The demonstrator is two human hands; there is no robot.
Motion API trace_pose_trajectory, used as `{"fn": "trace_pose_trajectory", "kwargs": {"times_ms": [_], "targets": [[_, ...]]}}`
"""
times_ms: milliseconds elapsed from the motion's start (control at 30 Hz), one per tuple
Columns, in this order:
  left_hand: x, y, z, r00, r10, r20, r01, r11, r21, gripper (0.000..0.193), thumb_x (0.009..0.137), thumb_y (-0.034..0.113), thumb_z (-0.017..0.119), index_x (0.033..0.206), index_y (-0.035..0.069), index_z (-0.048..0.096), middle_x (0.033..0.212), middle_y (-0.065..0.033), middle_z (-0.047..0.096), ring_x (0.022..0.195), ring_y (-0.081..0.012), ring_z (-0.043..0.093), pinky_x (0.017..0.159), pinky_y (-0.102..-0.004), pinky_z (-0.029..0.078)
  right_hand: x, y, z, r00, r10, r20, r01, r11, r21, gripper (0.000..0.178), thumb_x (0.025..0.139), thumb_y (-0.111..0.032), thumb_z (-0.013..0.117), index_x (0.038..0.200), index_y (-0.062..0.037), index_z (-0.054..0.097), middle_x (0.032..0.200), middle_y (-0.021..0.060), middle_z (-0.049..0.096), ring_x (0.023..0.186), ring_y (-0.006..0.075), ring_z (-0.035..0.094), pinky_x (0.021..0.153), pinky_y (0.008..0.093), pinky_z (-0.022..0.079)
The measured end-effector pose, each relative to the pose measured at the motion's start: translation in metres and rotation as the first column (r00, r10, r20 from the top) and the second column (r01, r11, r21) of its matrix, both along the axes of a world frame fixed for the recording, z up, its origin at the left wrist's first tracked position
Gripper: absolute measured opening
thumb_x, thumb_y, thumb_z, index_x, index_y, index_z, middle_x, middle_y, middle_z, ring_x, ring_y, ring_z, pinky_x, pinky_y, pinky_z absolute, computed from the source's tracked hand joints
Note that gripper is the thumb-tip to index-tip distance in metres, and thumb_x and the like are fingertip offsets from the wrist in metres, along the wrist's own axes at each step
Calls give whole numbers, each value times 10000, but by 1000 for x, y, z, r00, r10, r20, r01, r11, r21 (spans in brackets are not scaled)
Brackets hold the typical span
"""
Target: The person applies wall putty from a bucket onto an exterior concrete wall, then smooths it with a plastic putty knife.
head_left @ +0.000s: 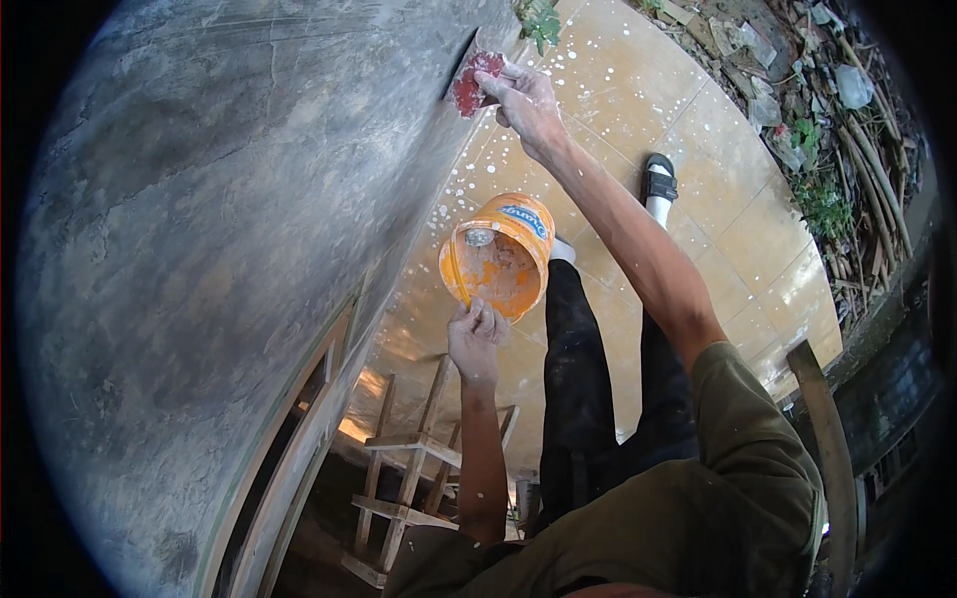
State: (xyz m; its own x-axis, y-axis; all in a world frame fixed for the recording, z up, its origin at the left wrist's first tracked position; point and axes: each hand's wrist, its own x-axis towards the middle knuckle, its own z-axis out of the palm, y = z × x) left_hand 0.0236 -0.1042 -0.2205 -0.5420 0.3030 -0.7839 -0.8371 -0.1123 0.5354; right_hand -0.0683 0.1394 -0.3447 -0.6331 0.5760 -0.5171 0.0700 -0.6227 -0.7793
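Note:
With my right hand, arm stretched out, I grip a red-faced putty scraper smeared with white; its edge meets the grey wall. My left hand is closed at the near rim of an orange plastic bucket, where its yellow handle comes down. The bucket is tilted with its mouth toward me. Pale residue coats its inside, and a whitish lump lies against the inner wall. Whether my fingers hold the rim, the handle or both, I cannot tell.
White spots speckle the yellowish tiled floor. A wooden ladder-like frame stands below left, beside a framed opening in the wall. Branches and litter lie past the floor's edge at far right. My sandalled foot is on the tiles.

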Motion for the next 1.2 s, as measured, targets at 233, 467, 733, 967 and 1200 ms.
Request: {"fn": "trace_pose_trajectory", "kwargs": {"times_ms": [233, 467, 733, 967, 1200], "targets": [[-8, 0, 8, 1000, 25, 5, -25, 999, 42, 97, 817, 172, 383, 739, 116, 376, 557, 30, 250, 483, -97, 270, 487, -237, 249, 57, 12, 5, 936, 305, 177, -318, 947, 51, 190, 842, -195, 587, 917, -25, 632, 645, 19, 608, 434, 38, 418, 362, 201, 277], [-4, 0, -4, 1000, 19, 0, -19, 1000, 23, 101, 819, 184, 375, 750, 110, 378, 552, 25, 254, 489, -106, 278, 494, -243, 244, -7, 58, -82, 926, -92, 366, 8, 974, 225, 195, 778, -140, 584, 882, 11, 653, 676, 71, 640, 521, 117, 585, 415, 245, 458], [-1, 6, 0, 999, 36, -17, -36, 999, -20, 114, 813, 183, 376, 728, 108, 365, 546, 28, 262, 479, -107, 283, 496, -243, 245, -23, 5, -3, 993, -61, 98, 57, 997, 47, 137, 806, -81, 580, 883, 14, 642, 709, 69, 641, 557, 95, 571, 381, 225, 401], [16, 13, -7, 995, 37, -96, -54, 981, -184, 197, 840, 187, 393, 660, 122, 343, 538, 50, 244, 470, -54, 247, 444, -210, 195, 84, 30, 72, 970, 243, 10, -242, 970, -22, 190, 844, -144, 589, 957, 9, 596, 797, 63, 637, 621, 94, 574, 390, 217, 423], [22, 25, -12, 987, 121, -109, -138, 976, -167, 182, 862, 182, 359, 693, 113, 368, 543, 56, 248, 475, -42, 226, 451, -200, 196, 126, 39, 108, 892, 421, 163, -424, 906, -18, 187, 842, -168, 595, 912, 5, 596, 793, 85, 628, 604, 108, 579, 385, 227, 419]]}}
